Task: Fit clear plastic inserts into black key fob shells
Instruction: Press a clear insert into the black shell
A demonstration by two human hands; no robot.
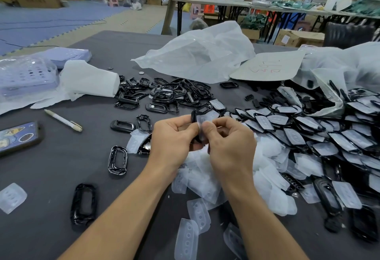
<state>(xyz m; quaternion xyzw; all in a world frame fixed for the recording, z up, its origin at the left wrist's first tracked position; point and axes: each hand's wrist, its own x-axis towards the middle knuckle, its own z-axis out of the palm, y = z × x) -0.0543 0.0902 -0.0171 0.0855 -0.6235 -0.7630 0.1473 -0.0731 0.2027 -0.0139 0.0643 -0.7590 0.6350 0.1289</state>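
Note:
Both hands meet at the table's middle around one black key fob shell (194,115) with a clear plastic insert (206,118) lying in it. My left hand (171,142) grips the shell's left side. My right hand (228,142) pinches the insert with thumb and forefinger against the shell. Loose clear inserts (198,211) lie heaped under and in front of my hands. Empty black shells (162,95) are piled behind my hands, and single ones lie at the left (117,160) and near left (83,204). Shells with inserts in them (308,134) fill the right side.
A phone (18,136) and a pen (63,120) lie at the left on the dark table (61,169). Clear plastic bags (201,54) and a cardboard sheet (269,66) sit behind the piles. A perforated tray in plastic (26,76) stands at the far left.

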